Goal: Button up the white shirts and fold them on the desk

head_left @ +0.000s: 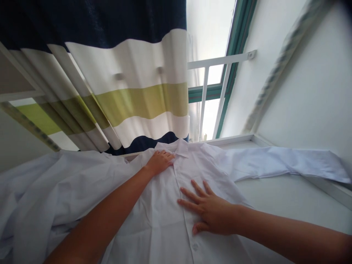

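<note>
A white button-up shirt point(165, 220) lies spread front-up on a pale surface, collar toward the window. My left hand point(159, 161) rests near the collar, its fingers lying on the cloth and slightly curled. My right hand point(209, 211) lies flat on the shirt's chest beside the button placket, fingers spread. One sleeve point(288, 163) stretches out to the right. More white cloth is bunched at the left point(41, 190).
A striped curtain point(132, 95) in navy, white and olive hangs behind the shirt. To its right is a window with a white rail point(220, 60) and green frame. A white wall point(316, 91) rises on the right. The pale surface point(288, 198) shows under the sleeve.
</note>
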The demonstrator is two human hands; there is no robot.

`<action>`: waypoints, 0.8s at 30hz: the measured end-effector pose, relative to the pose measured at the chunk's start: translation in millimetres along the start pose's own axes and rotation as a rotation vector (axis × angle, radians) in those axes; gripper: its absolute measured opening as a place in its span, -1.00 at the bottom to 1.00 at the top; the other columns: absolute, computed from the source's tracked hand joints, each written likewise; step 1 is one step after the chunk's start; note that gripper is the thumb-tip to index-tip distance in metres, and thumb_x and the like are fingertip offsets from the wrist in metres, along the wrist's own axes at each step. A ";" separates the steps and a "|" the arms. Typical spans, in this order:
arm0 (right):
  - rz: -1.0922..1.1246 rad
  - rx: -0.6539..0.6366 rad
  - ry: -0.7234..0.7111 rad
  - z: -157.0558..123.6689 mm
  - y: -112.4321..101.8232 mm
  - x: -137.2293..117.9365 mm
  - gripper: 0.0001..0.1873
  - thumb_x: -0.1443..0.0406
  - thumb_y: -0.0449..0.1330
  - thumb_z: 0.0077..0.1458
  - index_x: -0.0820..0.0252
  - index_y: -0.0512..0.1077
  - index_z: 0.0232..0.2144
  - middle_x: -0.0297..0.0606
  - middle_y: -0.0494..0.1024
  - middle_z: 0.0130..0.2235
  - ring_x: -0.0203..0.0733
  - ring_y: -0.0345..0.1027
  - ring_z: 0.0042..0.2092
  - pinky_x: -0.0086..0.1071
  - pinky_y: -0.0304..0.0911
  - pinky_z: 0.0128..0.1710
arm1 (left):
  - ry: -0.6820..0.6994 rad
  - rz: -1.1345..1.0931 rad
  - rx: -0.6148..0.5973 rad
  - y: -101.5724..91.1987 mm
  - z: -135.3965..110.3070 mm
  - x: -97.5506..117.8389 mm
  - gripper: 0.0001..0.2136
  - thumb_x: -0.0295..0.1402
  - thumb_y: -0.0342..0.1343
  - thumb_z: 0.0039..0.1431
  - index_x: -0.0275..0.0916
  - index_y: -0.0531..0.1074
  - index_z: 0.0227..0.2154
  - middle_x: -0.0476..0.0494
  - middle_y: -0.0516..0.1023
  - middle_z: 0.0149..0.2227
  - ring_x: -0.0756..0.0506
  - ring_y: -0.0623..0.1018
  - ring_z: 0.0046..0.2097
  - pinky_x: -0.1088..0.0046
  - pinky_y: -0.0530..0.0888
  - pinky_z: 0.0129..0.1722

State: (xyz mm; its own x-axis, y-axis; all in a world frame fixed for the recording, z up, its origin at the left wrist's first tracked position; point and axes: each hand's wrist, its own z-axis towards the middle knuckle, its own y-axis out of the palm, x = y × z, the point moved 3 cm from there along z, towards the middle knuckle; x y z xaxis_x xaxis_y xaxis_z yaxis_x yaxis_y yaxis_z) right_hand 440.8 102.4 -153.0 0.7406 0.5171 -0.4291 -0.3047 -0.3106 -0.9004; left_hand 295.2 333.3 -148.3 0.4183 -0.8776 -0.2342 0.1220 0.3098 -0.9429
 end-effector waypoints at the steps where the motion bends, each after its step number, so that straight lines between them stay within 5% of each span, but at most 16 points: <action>1: 0.001 0.006 0.005 -1.2 -0.1 -1.1 -0.07 -0.26 0.03 0.16 -0.08 -0.06 0.43 0.01 -0.10 0.46 0.58 -0.50 0.42 0.65 -0.48 0.15 | 0.010 0.005 0.006 -0.5 3.0 2.6 -0.76 -0.28 0.05 0.34 -0.14 0.48 0.01 -0.23 0.58 -0.05 -0.26 0.46 0.00 0.17 0.31 -0.06; 6: 0.040 0.040 -0.042 -16.2 8.4 -16.7 0.03 -0.24 0.03 0.17 0.06 -0.26 0.45 0.04 -0.13 0.45 0.42 -0.45 0.44 0.53 -0.49 0.25 | 0.089 0.021 0.025 -1.9 14.3 7.9 -0.77 -0.40 -0.06 0.38 -0.13 0.51 -0.11 -0.23 0.55 -0.10 -0.24 0.44 -0.03 0.18 0.30 -0.07; 14: 0.130 0.038 -0.131 -34.3 17.6 -26.2 -0.08 -0.07 0.09 0.27 -0.01 -0.28 0.45 -0.08 -0.10 0.45 0.25 -0.39 0.46 0.36 -0.54 0.34 | 0.193 0.031 0.012 2.5 12.7 -1.2 -0.70 -0.48 -0.13 0.38 -0.17 0.53 -0.16 -0.26 0.54 -0.01 -0.23 0.42 0.00 0.15 0.28 -0.05; 21: 0.119 0.022 -0.131 -37.8 9.8 -33.1 -0.05 -0.13 0.08 0.24 0.01 -0.28 0.45 -0.08 -0.14 0.45 0.32 -0.44 0.44 0.47 -0.54 0.29 | 0.198 0.003 -0.011 -0.1 5.8 0.7 -0.69 -0.48 -0.04 0.34 -0.11 0.54 -0.01 -0.25 0.51 0.11 -0.25 0.42 0.10 0.12 0.30 0.04; 24: 0.075 0.044 -0.205 -42.6 17.1 -44.1 -0.15 -0.03 0.03 0.33 0.03 -0.30 0.45 -0.12 -0.06 0.43 0.25 -0.30 0.45 0.39 -0.43 0.34 | 0.130 -0.034 0.014 -12.3 -2.1 15.8 -0.64 -0.45 -0.07 0.35 -0.13 0.48 0.11 -0.27 0.41 0.23 -0.27 0.36 0.22 0.08 0.27 0.15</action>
State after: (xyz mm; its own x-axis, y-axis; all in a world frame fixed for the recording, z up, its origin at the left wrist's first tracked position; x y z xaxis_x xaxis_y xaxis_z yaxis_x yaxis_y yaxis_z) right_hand 428.5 40.3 -146.3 0.5788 0.6467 -0.4968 -0.3833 -0.3219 -0.8657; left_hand 298.4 314.8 -140.9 0.2934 -0.9275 -0.2316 0.1467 0.2831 -0.9478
